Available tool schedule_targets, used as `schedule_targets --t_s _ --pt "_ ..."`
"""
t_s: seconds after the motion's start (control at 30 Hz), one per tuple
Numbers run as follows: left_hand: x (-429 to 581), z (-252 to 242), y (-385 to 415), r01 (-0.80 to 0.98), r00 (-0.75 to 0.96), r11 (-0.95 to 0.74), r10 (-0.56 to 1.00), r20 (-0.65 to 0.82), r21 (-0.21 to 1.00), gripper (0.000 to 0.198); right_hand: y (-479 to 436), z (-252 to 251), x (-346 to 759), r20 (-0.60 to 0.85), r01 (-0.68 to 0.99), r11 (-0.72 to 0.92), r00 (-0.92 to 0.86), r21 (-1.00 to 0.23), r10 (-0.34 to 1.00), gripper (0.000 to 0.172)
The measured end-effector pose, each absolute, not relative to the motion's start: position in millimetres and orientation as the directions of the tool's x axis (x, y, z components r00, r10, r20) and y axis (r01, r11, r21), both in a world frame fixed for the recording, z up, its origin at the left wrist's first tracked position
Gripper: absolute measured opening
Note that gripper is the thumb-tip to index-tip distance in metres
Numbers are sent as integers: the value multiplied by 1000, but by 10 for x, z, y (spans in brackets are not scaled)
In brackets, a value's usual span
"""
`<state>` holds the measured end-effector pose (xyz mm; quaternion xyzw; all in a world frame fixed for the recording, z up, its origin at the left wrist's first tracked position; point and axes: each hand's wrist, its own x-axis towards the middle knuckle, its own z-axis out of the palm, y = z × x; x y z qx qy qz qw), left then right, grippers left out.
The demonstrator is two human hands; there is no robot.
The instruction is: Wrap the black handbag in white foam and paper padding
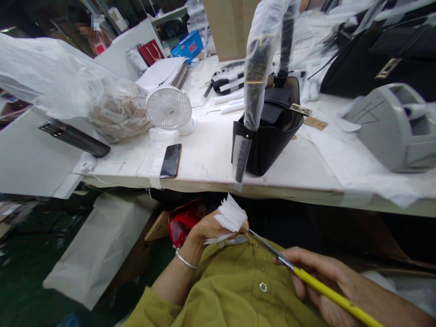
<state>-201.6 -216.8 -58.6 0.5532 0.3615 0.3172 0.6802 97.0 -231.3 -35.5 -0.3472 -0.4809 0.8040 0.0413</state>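
Down at lower centre of the frame, a left hand (207,226) with its grip closed on a fanned wad of white slips (231,215), just below the table's near edge, and with a silver bracelet (185,260) around the wrist. At lower right, a right hand (327,265) with its grip closed around a long yellow tool (327,291), slim metal end slanted up and left to the left hand's fingertips; impossible to tell whether in contact with the slips. Beneath both, an olive shirt (238,281) with a jewelled button. Across the middle, a white table (204,168); on it, left of centre, a dark phone (170,161) near the front edge and, behind it, a small white fan (169,108). Right of centre, an upright black bag (269,150) with plastic-wrapped straps. At right, a pale grey holder (381,131); at upper right, another black bag, larger, with a gold-toned clasp (388,68). At upper centre, a blue box (187,45) beside a cardboard box (231,27).
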Motion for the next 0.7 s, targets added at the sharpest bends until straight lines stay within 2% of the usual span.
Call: schedule_targets --t_s 0.13,0.27,0.47,0.6,0.7 --pt "-2036 -593 -2158 21 564 128 817 -117 992 52 -2298 -322 962 -529 270 -551 -755 -790 388 78" --pt "-2052 -617 -2180 58 575 139 805 -147 989 57 -2280 -308 944 -516 259 -550 -766 -794 384 75" --pt "-2061 -663 -2222 68 557 146 815 -159 987 43 -2229 -222 883 -523 283 -535 -767 -796 371 77" --pt "-2055 -724 -2216 63 556 150 816 -160 987 32 -2210 -183 841 -519 288 -513 -760 -809 391 72" --pt "-2030 -728 -2203 82 543 206 811 -217 975 31 -2195 -186 805 -506 304 -469 -765 -829 398 66"
